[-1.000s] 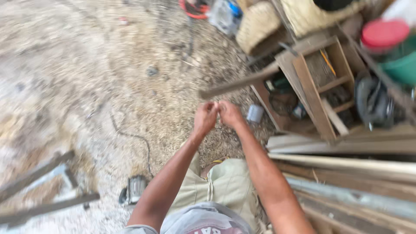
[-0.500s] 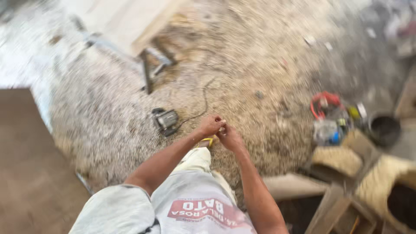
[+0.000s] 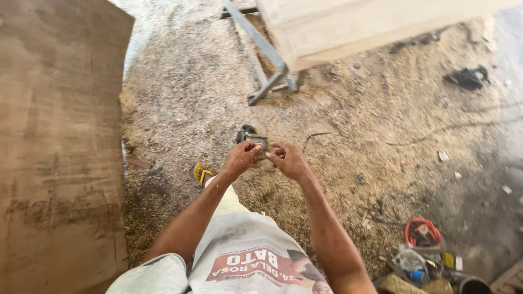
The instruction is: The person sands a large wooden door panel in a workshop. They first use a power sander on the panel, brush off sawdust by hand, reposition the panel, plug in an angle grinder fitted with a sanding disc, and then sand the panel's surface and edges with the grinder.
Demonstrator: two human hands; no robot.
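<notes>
Head view. Left hand (image 3: pixel 239 158) and right hand (image 3: pixel 289 161) meet at centre, fingertips pinched together over something too small to make out; whether anything is gripped cannot be told. Just beyond them, at 12 o'clock, a dark boxy power tool (image 3: pixel 250 136) lies on the floor (image 3: pixel 381 125), which is coarse, pale and thick with sawdust. Flat brown plywood sheet (image 3: pixel 60 147), grainy and stained, fills 9 o'clock. Grey metal frame (image 3: pixel 267 54) under a pale board (image 3: pixel 370 22) at 12 to 1 o'clock. Yellow sandal (image 3: pixel 202 174) at 8 o'clock of the hands. Red cord coil (image 3: pixel 422 231) among clutter at 4 o'clock. Shirt print: red and white block, lower centre. Against half a second ago: the tool now sits nearer the hands, the plywood looms larger, the coil has shifted lower right.
</notes>
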